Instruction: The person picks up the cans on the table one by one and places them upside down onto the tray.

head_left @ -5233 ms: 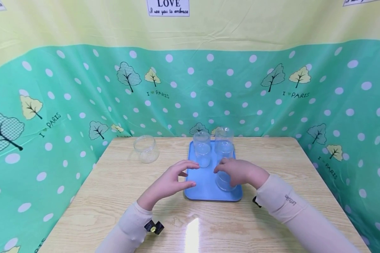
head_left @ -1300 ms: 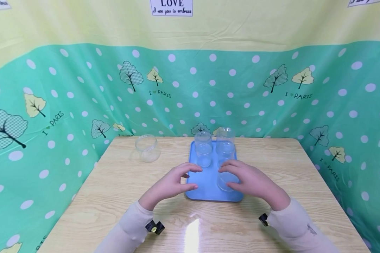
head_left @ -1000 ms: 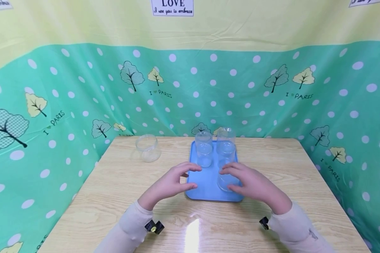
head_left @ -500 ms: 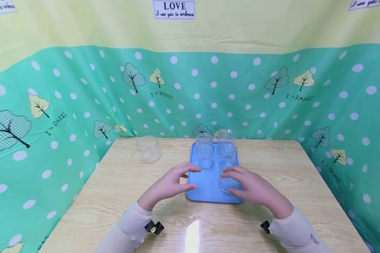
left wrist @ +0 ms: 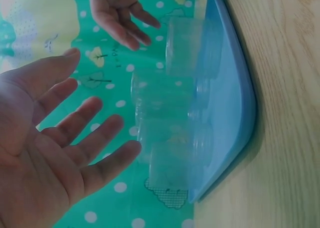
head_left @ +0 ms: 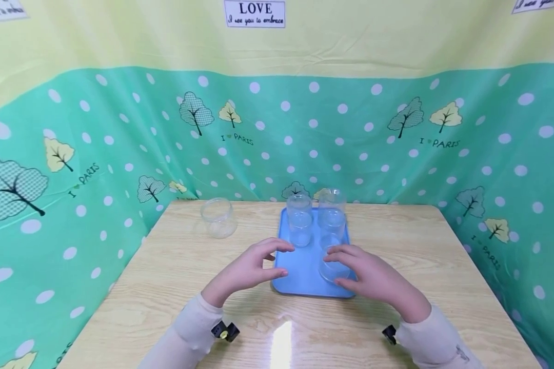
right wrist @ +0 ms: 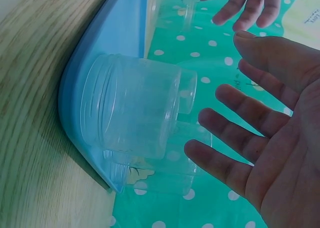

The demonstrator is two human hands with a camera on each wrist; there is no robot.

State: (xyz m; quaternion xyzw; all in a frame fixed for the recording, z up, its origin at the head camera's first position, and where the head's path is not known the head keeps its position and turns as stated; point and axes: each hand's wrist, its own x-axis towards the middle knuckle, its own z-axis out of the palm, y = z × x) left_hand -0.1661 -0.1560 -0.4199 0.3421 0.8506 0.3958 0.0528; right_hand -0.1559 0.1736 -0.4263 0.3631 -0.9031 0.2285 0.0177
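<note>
Several clear jars stand on a blue tray (head_left: 300, 279), mouth down where their threaded necks show. The front right jar (right wrist: 135, 107) sits near the tray's front edge. My right hand (head_left: 369, 271) hovers just above and to the right of this jar, fingers spread and loosely bent, with nothing held. My left hand (head_left: 251, 266) hangs over the tray's left edge, thumb and fingers apart, also holding nothing. Behind it on the tray is a rear left jar (head_left: 301, 233), and a rear right jar (head_left: 332, 223) stands beside that one.
Another clear jar (head_left: 219, 220) stands mouth up on the wooden table (head_left: 166, 287), left of the tray near the back edge. A green and yellow printed curtain (head_left: 268, 123) encloses the table at the back and sides.
Earlier my right hand was over the front right jar with fingers down around its top; it has since drawn back to the right and let go. My left hand has stayed put.
</note>
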